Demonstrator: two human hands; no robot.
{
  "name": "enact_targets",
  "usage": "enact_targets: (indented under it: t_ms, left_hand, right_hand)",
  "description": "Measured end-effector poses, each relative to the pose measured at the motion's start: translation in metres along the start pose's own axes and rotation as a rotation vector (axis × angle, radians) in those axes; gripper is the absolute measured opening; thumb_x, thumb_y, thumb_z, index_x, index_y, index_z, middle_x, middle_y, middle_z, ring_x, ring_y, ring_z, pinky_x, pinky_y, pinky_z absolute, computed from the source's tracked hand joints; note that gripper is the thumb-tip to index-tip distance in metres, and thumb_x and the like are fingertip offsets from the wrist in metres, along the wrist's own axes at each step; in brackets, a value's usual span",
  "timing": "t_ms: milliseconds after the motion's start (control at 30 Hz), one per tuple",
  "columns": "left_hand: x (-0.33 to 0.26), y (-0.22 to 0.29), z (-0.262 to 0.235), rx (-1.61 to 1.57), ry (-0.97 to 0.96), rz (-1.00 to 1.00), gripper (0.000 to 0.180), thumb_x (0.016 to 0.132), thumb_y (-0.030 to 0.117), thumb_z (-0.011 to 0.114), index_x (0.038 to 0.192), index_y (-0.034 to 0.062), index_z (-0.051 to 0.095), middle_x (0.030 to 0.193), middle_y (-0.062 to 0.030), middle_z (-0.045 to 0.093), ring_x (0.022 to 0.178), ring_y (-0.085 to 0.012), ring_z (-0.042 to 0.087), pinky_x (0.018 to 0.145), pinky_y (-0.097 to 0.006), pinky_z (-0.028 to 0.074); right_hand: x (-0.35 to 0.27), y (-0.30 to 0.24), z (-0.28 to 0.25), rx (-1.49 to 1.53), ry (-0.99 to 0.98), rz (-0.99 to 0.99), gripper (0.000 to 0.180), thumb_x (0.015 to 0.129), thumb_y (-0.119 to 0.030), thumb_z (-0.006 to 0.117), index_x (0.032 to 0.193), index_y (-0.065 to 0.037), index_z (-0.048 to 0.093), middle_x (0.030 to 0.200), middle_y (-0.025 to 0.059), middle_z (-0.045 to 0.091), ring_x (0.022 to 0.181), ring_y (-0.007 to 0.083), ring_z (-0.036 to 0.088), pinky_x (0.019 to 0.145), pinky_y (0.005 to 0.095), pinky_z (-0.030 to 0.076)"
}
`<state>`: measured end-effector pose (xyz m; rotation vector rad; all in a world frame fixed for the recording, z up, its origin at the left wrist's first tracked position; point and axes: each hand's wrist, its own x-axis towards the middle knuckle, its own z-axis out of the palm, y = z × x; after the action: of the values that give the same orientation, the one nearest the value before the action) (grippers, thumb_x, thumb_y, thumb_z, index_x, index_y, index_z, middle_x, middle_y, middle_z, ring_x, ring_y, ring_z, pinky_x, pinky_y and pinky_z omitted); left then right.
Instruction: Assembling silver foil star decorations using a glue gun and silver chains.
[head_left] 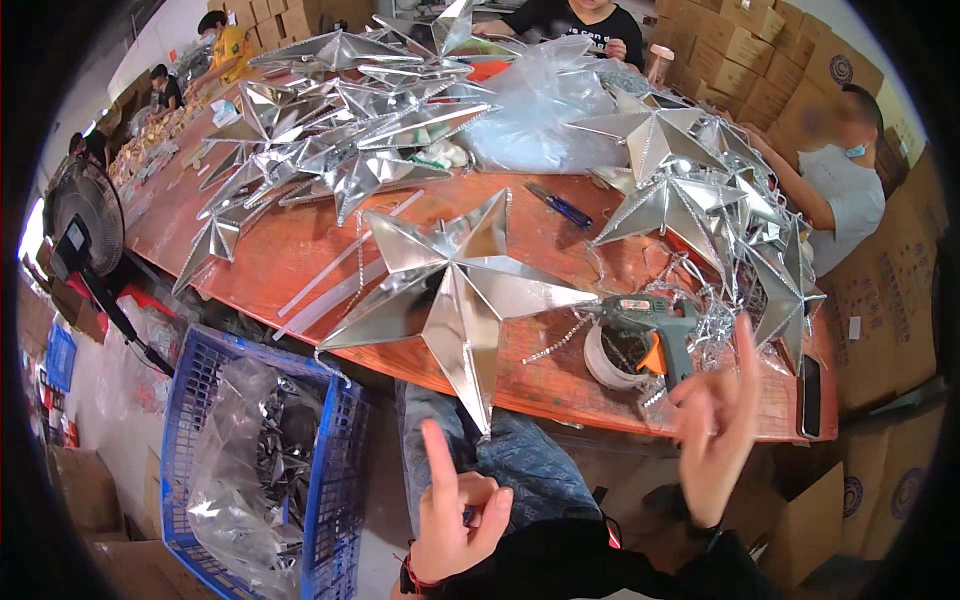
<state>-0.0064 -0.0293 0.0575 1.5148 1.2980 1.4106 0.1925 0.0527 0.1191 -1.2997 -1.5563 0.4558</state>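
Observation:
A large silver five-pointed star [462,320] lies on the near edge of the orange-red table, its lowest point hanging over my lap. Below it, my left hand [458,515] is raised with the index finger stretched up and the other fingers curled, holding nothing. At the right, my right hand [712,430] also points its index finger upward, with nothing visible in it. Just beyond that hand is a grey-green hot glue gun [645,318] with an orange trigger, its nozzle by the star's right tip. It rests by a round white container [606,362]. Silver bead strands [556,342] lie nearby.
Piles of silver stars [345,125] fill the table's far left, others [675,195] its right. A clear plastic bag [545,115], blue-handled tool [562,207], translucent strips [335,295] and phone [810,398] lie about. A blue crate [335,470] and fan [85,215] stand left. Co-workers sit around.

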Motion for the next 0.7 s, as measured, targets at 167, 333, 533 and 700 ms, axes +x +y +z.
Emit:
enact_targets:
  t_ms: [167,333,533,700]
  left_hand:
    - [0.001,0.009,0.007,0.071,0.041,0.049,0.088,0.082,-0.003,0.045,0.136,0.0032,-0.025,0.059,-0.0092,0.057,0.044,-0.0093,0.047,0.046,-0.019,0.039]
    - [0.003,0.021,0.013,-0.012,0.146,-0.014,0.089,0.082,-0.003,0.045,0.134,0.0021,-0.027,0.054,-0.0076,0.054,0.041,-0.01,0.046,0.045,-0.02,0.04]
    - [0.008,0.018,0.017,-0.048,0.307,0.031,0.085,0.082,-0.004,0.041,0.135,0.0013,-0.025,0.047,-0.0055,0.05,0.038,-0.0109,0.044,0.043,-0.022,0.04]
    - [0.006,0.022,0.012,-0.02,0.194,-0.012,0.081,0.087,0.0,0.042,0.138,0.0049,-0.021,0.054,-0.0058,0.051,0.044,-0.01,0.042,0.046,-0.021,0.037]
  right_hand:
    - [-0.021,0.001,0.021,0.369,-0.619,-0.027,0.068,0.083,-0.001,0.05,0.139,0.006,0.011,0.061,0.0036,0.056,0.06,0.0094,0.053,0.057,0.0219,0.041]
    - [-0.018,0.001,0.037,0.311,-0.594,-0.257,0.069,0.084,0.001,0.044,0.139,0.008,0.002,0.051,-0.0004,0.047,0.045,0.0041,0.04,0.044,0.0185,0.029]
    - [-0.021,0.004,0.034,0.335,-0.603,-0.199,0.072,0.083,-0.003,0.055,0.139,0.007,0.011,0.052,0.003,0.051,0.042,0.0115,0.046,0.044,0.0221,0.037]
    - [-0.017,0.004,0.038,0.36,-0.536,-0.306,0.073,0.081,0.003,0.051,0.138,0.009,0.007,0.053,-0.0002,0.05,0.045,0.0035,0.04,0.044,0.018,0.03]
